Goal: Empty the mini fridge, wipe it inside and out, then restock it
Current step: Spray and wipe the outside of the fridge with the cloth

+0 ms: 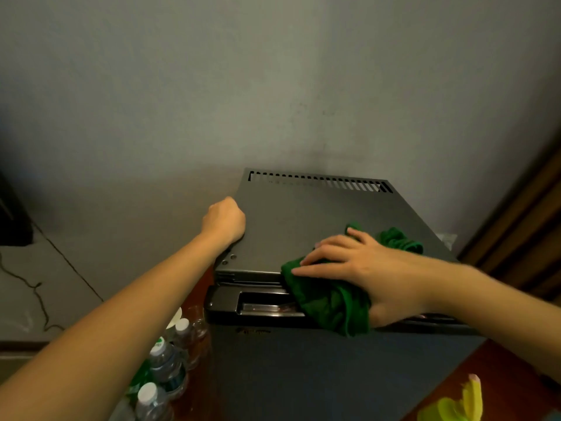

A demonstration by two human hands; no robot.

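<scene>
Pressing green cloth (331, 302) onto mini fridge (303, 214) front top edge with flat, spread-fingered right hand (358, 268); gripping its left top edge with curled left hand (224, 218). Low left beside it, crowded water bottles (165, 357); low right, yellow thing (455, 405).

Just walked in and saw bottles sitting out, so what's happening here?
A person is wiping the outside of the mini fridge. The right hand presses a green cloth flat on the front edge of its top, the cloth hanging down over the front. The left hand holds the top's left edge. Several water bottles stand beside the fridge, on its left.
</scene>
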